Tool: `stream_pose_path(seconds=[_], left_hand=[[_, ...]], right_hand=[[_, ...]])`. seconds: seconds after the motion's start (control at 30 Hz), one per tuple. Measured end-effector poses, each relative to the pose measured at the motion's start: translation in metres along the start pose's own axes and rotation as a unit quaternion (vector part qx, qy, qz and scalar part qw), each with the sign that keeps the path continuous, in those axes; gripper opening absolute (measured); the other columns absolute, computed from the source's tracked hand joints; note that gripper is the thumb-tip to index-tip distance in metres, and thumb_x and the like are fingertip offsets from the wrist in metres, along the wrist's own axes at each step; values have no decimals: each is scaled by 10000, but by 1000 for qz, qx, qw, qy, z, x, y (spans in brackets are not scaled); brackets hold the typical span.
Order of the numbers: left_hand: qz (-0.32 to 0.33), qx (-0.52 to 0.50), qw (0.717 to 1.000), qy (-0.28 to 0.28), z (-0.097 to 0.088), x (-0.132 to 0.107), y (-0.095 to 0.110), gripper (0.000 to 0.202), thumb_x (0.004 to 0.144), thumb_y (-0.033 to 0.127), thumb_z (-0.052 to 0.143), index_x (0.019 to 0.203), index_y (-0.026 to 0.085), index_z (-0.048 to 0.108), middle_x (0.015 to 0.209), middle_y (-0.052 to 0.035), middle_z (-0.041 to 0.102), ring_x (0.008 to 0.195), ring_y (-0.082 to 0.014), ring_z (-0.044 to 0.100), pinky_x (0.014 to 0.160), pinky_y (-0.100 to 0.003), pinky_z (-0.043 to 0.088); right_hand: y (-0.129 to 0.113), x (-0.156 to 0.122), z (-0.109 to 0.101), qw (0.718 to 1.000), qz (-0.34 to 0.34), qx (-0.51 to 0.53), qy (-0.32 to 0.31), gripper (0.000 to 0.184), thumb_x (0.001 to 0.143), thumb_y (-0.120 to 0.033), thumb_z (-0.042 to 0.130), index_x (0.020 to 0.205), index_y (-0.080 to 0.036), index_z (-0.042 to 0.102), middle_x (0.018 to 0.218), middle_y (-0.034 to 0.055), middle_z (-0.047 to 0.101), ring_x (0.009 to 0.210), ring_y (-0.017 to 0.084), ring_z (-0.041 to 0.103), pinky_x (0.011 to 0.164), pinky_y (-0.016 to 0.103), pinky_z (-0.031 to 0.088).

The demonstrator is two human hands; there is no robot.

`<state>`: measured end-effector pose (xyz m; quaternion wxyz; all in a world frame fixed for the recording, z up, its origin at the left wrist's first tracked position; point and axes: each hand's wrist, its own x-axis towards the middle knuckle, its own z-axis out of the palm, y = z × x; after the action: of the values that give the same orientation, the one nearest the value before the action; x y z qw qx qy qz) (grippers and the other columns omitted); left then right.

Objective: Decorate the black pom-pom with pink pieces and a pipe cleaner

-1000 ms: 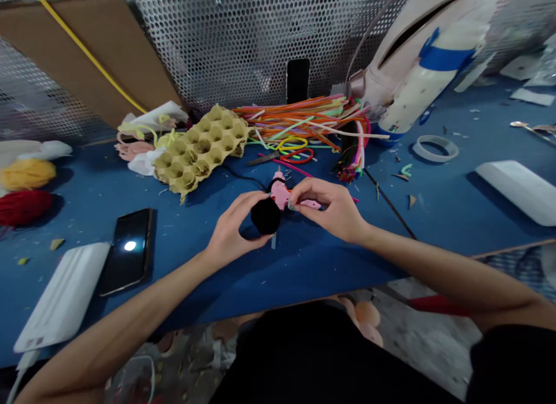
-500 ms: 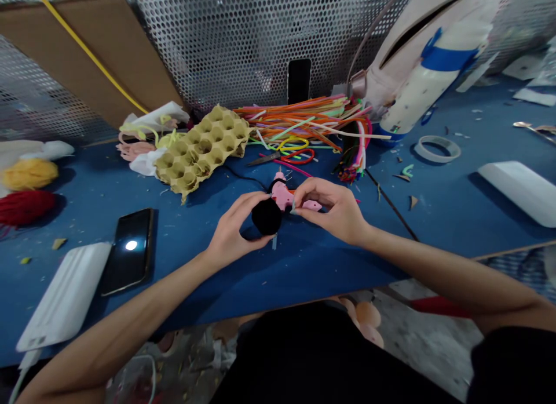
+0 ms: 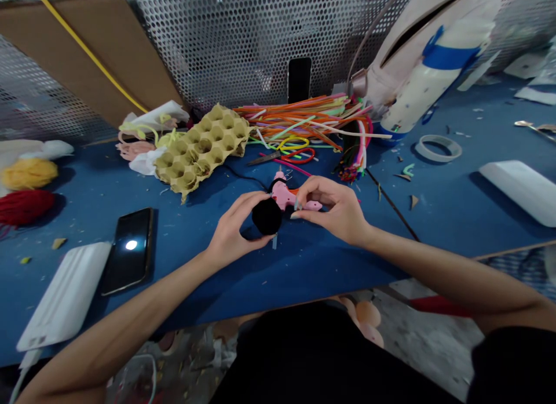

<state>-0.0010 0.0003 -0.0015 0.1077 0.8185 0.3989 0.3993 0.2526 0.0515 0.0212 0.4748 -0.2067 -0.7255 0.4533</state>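
Observation:
A round, fuzzy black ball (image 3: 266,217) is held between the thumb and fingers of my left hand (image 3: 230,233). Just to its right, my right hand (image 3: 336,211) has its thumb and fingertips brought close together in a pinch; whatever may be between them is too small to make out. A pink glue gun (image 3: 282,194) lies on the table behind both hands, its handle partly covered by my right fingers. Below the ball a small clear strip (image 3: 274,241) shows.
Behind are an egg carton (image 3: 204,146), scissors (image 3: 297,155) and a heap of pipe cleaners (image 3: 295,117). A phone (image 3: 128,250) and white power bank (image 3: 65,294) lie left, yarn (image 3: 28,207) beyond. At right sit a tape roll (image 3: 438,148), a bottle (image 3: 428,88) and a white block (image 3: 521,189).
My right thumb and fingertips have parted slightly and shifted a little. My left hand keeps the black ball in the same place.

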Motion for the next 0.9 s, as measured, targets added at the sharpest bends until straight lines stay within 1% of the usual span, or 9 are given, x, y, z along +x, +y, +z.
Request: stream_pose_path(seconds=[0.07, 0.2, 0.47, 0.8, 0.9], left_hand=[[-2, -1, 1000, -2, 0, 0, 0, 642, 868, 229, 818, 1460, 223, 569, 1398, -142, 673, 1319, -296, 663, 1120, -479, 583], [-1, -2, 1000, -2, 0, 0, 0, 632, 868, 237, 818, 1452, 223, 575, 1394, -142, 676, 1311, -295, 669, 1108, -478, 591], [1, -6, 1000, 0, 0, 1, 1, 637, 862, 225, 819, 1450, 221, 575, 1400, -142, 673, 1318, -291, 667, 1118, -476, 586], [-3, -4, 1000, -3, -1, 1, 1, 630, 861, 226, 812, 1446, 222, 579, 1399, -142, 677, 1314, -296, 669, 1114, -479, 588], [-4, -4, 1000, -4, -1, 1, 2, 628, 860, 221, 812, 1444, 225, 580, 1397, -141, 677, 1314, -297, 669, 1113, -478, 589]], right_hand=[[1, 0, 0, 1000, 3, 9, 2, 224, 825, -172, 892, 915, -192, 688, 873, -11, 685, 770, 106, 667, 757, 247, 604], [2, -1, 0, 1000, 9, 16, -7, 182, 858, -171, 863, 927, -200, 697, 897, -7, 721, 808, 111, 713, 796, 244, 621], [2, 0, 2, 1000, 2, -25, -9, 85, 919, -130, 755, 941, -199, 709, 951, 11, 738, 894, 128, 739, 867, 268, 630], [1, 0, 2, 999, 35, -13, -11, 83, 925, -216, 769, 922, -196, 689, 927, 27, 748, 887, 145, 748, 859, 292, 636], [1, 1, 1, 999, 43, -18, -13, 76, 924, -211, 760, 915, -191, 687, 925, 32, 745, 887, 147, 742, 861, 296, 633]])
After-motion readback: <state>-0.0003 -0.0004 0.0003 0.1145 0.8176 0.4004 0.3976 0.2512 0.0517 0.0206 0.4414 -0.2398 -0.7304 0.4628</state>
